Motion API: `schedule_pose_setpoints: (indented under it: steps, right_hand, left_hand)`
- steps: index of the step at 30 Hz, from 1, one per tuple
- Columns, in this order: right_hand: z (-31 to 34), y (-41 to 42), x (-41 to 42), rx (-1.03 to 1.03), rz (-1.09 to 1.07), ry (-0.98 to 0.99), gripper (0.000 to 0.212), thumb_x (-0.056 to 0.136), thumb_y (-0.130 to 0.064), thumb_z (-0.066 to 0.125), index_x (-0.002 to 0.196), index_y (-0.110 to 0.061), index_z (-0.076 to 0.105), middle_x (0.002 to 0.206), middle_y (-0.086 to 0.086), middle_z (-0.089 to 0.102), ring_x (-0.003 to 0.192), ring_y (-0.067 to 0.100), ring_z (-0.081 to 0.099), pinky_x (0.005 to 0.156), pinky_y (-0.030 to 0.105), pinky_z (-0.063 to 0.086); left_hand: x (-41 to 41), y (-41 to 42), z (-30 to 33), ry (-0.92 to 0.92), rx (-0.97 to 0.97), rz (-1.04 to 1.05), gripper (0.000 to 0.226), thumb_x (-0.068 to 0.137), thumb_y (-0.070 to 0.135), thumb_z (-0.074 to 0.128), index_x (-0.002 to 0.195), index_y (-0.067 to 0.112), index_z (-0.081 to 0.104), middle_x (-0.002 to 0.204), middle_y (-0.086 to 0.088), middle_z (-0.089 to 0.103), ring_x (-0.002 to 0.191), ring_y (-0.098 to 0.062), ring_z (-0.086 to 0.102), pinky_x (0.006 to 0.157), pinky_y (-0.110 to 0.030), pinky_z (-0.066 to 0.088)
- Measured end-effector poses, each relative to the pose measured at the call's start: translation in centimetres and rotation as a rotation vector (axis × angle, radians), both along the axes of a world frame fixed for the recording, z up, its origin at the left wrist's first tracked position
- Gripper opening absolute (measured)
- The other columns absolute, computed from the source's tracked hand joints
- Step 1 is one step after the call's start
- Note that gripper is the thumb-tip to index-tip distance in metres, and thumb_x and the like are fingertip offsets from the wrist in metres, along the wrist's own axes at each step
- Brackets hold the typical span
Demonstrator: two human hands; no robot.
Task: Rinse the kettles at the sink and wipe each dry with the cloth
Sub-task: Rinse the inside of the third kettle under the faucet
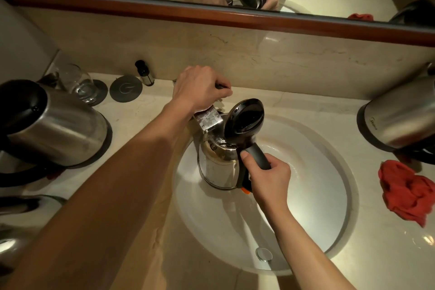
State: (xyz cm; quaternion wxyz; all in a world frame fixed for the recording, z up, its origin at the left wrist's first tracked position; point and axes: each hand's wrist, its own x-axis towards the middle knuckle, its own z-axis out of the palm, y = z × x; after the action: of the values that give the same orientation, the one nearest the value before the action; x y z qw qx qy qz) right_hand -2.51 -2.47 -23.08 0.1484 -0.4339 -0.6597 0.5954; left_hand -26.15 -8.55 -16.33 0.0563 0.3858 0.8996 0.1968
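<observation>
Your right hand (268, 179) is gripping the open kettle (219, 165) by its handle under the faucet (208, 120); your left hand (200, 87) is curling around the faucet lever above it.

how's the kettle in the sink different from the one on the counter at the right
The kettle in the sink has its lid flipped open under the tap; no open lid shows on the kettle on the right counter. The right hand grips the sink kettle's handle, while nothing holds the right one, which is partly cut off by the frame. Both have shiny steel bodies with dark bases.
</observation>
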Motion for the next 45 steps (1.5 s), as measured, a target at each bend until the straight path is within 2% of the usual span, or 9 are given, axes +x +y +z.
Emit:
schedule_pose_setpoints:
  steps: [9,14,20,25,29,33,36,41,45]
  right_hand:
    - [-0.23,0.0,0.06,0.028,0.007,-0.003,0.048,0.068,-0.055,0.077,0.045,-0.024,0.047,0.05,0.005,0.04,0.052,0.025,0.045,0.049,0.05,0.044]
    - [-0.04,-0.06,0.05,0.052,0.018,0.007,0.045,0.066,-0.056,0.076,0.043,-0.028,0.049,0.047,-0.005,0.04,0.051,0.022,0.042,0.052,0.042,0.041]
    - [-0.24,-0.02,-0.02,0.043,0.012,0.0,0.048,0.068,-0.055,0.077,0.046,-0.023,0.048,0.05,0.005,0.04,0.052,0.025,0.044,0.049,0.052,0.045]
    - [-0.35,-0.03,0.01,0.057,0.016,0.008,0.05,0.068,-0.053,0.078,0.048,-0.019,0.048,0.052,0.014,0.04,0.05,0.039,0.045,0.05,0.05,0.044]
    - [-0.6,-0.07,0.09,0.049,0.019,0.007,0.051,0.068,-0.053,0.078,0.05,-0.016,0.048,0.052,0.009,0.04,0.052,0.025,0.043,0.05,0.051,0.045]
    - [-0.63,-0.16,0.1,0.045,0.013,0.009,0.054,0.068,-0.052,0.079,0.053,-0.011,0.048,0.055,0.023,0.041,0.053,0.027,0.044,0.05,0.054,0.045]
    - [-0.52,-0.2,0.06,0.048,0.016,0.009,0.051,0.068,-0.052,0.079,0.05,-0.017,0.048,0.053,0.016,0.04,0.053,0.026,0.043,0.05,0.053,0.044]
    - [-0.36,-0.18,0.11,0.061,0.011,0.024,0.046,0.066,-0.055,0.077,0.046,-0.024,0.05,0.05,0.003,0.041,0.052,0.022,0.042,0.054,0.039,0.038]
    - [-0.45,-0.14,-0.02,0.05,0.013,0.012,0.046,0.068,-0.054,0.078,0.048,-0.022,0.052,0.051,0.007,0.042,0.052,0.032,0.044,0.051,0.051,0.046]
  left_hand:
    - [-0.09,-0.06,-0.31,-0.002,0.006,0.017,0.019,0.091,0.051,0.063,0.098,0.04,0.076,0.1,0.016,0.075,0.096,-0.014,0.066,0.081,-0.03,0.044]
    - [-0.17,-0.06,-0.39,-0.001,0.003,0.017,0.018,0.091,0.05,0.063,0.098,0.04,0.076,0.099,0.017,0.075,0.095,-0.014,0.066,0.083,-0.03,0.046]
    - [-0.16,-0.06,-0.49,-0.004,0.015,0.019,0.017,0.091,0.049,0.062,0.094,0.04,0.077,0.096,0.017,0.075,0.093,-0.013,0.066,0.081,-0.03,0.045]
    - [-0.2,-0.05,-0.56,-0.004,0.009,0.023,0.018,0.09,0.05,0.062,0.095,0.04,0.077,0.097,0.017,0.075,0.093,-0.014,0.066,0.082,-0.031,0.048]
    - [-0.21,-0.1,-0.61,-0.012,0.007,0.028,0.018,0.089,0.05,0.062,0.093,0.041,0.076,0.095,0.017,0.075,0.092,-0.016,0.066,0.083,-0.034,0.051]
    - [-0.22,-0.07,-0.56,-0.003,0.008,0.029,0.018,0.089,0.05,0.062,0.094,0.041,0.077,0.094,0.017,0.075,0.091,-0.015,0.066,0.078,-0.029,0.045]
    - [-0.2,-0.08,-0.53,0.001,0.009,0.038,0.018,0.088,0.05,0.062,0.095,0.041,0.077,0.093,0.016,0.075,0.091,-0.016,0.066,0.075,-0.03,0.046]
    - [-0.05,-0.07,-0.39,0.018,0.017,0.038,0.019,0.089,0.049,0.062,0.097,0.04,0.077,0.096,0.016,0.075,0.092,-0.016,0.066,0.074,-0.027,0.041]
    - [-0.04,-0.04,-0.42,0.018,0.028,0.027,0.019,0.09,0.049,0.063,0.098,0.04,0.077,0.097,0.017,0.075,0.092,-0.013,0.066,0.075,-0.027,0.043]
